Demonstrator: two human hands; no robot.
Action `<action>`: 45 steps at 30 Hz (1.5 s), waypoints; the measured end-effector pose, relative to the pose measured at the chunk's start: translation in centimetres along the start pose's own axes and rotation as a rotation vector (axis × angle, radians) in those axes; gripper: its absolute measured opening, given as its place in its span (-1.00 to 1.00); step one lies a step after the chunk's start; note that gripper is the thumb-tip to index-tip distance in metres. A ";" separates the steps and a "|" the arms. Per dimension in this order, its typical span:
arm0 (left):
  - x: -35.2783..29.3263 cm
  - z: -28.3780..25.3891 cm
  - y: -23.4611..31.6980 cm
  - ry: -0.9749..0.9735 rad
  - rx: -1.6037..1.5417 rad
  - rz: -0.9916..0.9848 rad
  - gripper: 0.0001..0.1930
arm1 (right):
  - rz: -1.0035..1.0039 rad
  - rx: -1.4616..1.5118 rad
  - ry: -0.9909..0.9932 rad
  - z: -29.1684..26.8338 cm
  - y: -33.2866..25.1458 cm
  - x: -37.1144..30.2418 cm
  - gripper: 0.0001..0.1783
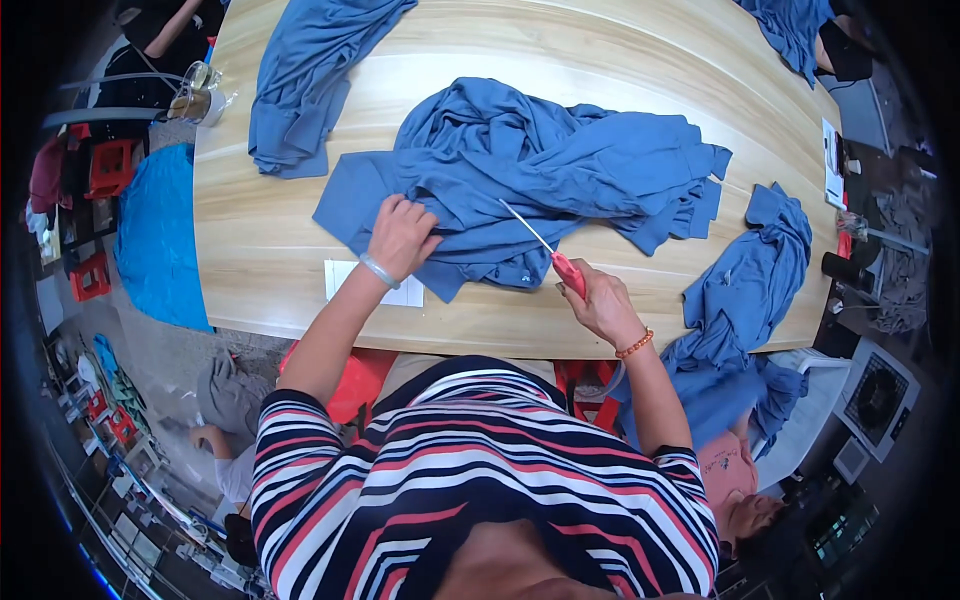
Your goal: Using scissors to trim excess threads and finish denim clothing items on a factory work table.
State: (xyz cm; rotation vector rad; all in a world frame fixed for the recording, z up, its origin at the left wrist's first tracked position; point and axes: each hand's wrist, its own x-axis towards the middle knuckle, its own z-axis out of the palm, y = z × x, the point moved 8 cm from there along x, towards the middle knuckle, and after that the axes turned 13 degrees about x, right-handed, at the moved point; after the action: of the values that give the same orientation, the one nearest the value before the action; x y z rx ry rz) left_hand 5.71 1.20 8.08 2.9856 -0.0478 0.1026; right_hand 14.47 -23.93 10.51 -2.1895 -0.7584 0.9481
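A blue knit garment lies crumpled across the table in front of me, with a flat panel at its left end. On that left part is my left hand, its curled fingers closed on the cloth. My right hand sits just off the garment's near edge, wrapped round the red handle of a slim pointed metal tool. The tool's thin shaft points up and left, over the cloth. Whether it is a pair of closed scissors or a single blade I cannot tell.
More blue garments lie at the table's back left and right edge. White paper lies by my left wrist. A glass mug stands at the left edge, beside a blue sheet. Other people are around the table.
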 end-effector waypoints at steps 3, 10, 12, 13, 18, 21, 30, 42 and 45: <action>-2.1 0.7 -1.2 -0.094 -0.053 -0.073 -0.76 | 0.019 -0.012 -0.024 1.1 -0.5 -0.8 -0.68; -4.5 7.9 -2.1 -0.294 -1.022 -0.474 -0.74 | 0.029 -0.055 -0.078 3.0 -3.1 -1.6 -0.70; -5.1 10.2 -2.2 -0.330 -1.069 -0.518 -0.76 | 0.031 -0.176 -0.133 3.5 -4.0 -1.8 -0.72; -5.4 11.1 -2.1 -0.370 -1.111 -0.559 -0.78 | 0.035 -0.181 -0.133 3.6 -4.6 -1.9 -0.72; -6.0 10.8 -1.4 -0.185 -1.277 -0.645 -0.80 | -0.040 -0.207 -0.330 6.7 -7.5 -3.2 -0.72; -6.5 10.5 -1.9 -0.099 -1.346 -0.671 -0.81 | -0.077 -0.189 -0.327 7.5 -8.3 -3.4 -0.72; -2.8 4.4 0.4 -0.025 -0.904 -0.607 -0.69 | -0.128 -0.033 -0.022 3.0 -7.5 -2.6 -0.67; -0.5 13.0 0.0 0.122 -2.215 -0.949 -0.87 | 0.062 -0.303 -0.122 1.4 -5.8 -0.3 -0.68; -0.5 12.7 0.0 0.103 -2.222 -0.952 -0.85 | 0.009 -0.321 -0.132 2.3 -6.6 1.6 -0.69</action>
State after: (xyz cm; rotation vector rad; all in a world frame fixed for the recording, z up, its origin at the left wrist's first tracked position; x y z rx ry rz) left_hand 6.03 -0.74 -4.44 0.6020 0.6940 0.0202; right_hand 11.90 -17.88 13.40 -2.4211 -1.0244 1.0429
